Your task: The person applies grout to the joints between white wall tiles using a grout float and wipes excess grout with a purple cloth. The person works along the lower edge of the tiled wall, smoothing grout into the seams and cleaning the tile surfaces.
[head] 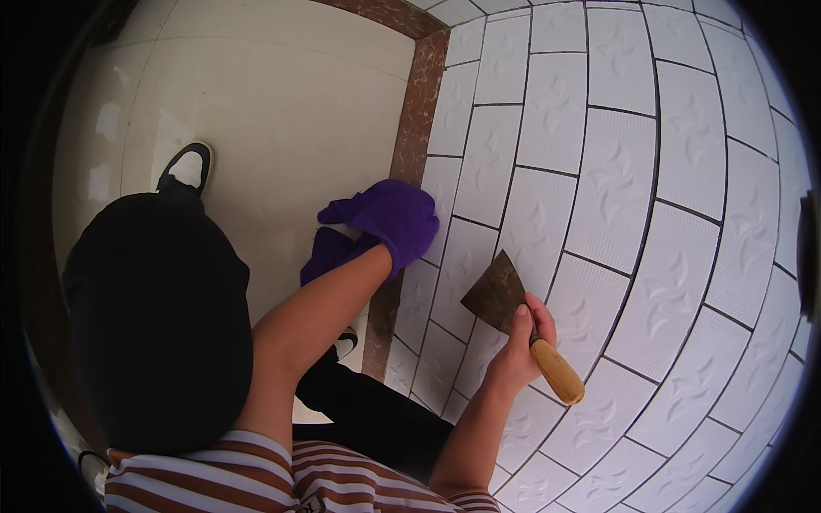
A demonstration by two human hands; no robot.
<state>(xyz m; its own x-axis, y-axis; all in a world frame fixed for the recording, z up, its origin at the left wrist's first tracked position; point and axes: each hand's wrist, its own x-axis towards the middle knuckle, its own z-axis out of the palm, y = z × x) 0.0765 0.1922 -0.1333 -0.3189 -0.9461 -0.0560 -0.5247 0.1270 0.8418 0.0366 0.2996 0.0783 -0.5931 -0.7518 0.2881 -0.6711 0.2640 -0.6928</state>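
A purple cloth (385, 205) wraps my left hand (410, 224), hiding its fingers. The covered hand is beside the lowest white wall tiles and the brown marbled baseboard (417, 109); whether it presses on them I cannot tell. Loose folds of the cloth hang over the floor. In my right hand (523, 349) is a putty knife (497, 292) with a dark, stained blade and a wooden handle. Thumb and fingers pinch it where blade meets handle. Its blade points up and left in front of the tiled wall (616, 173); contact with the tiles is unclear.
White embossed tiles with dark joints cover the wall on the right. Glossy beige floor tiles (288, 109) stretch to the left. My bent knee (160, 308) in black trousers and a black-and-white shoe (189, 168) are at the left. A dark object (809, 256) shows at the right rim.
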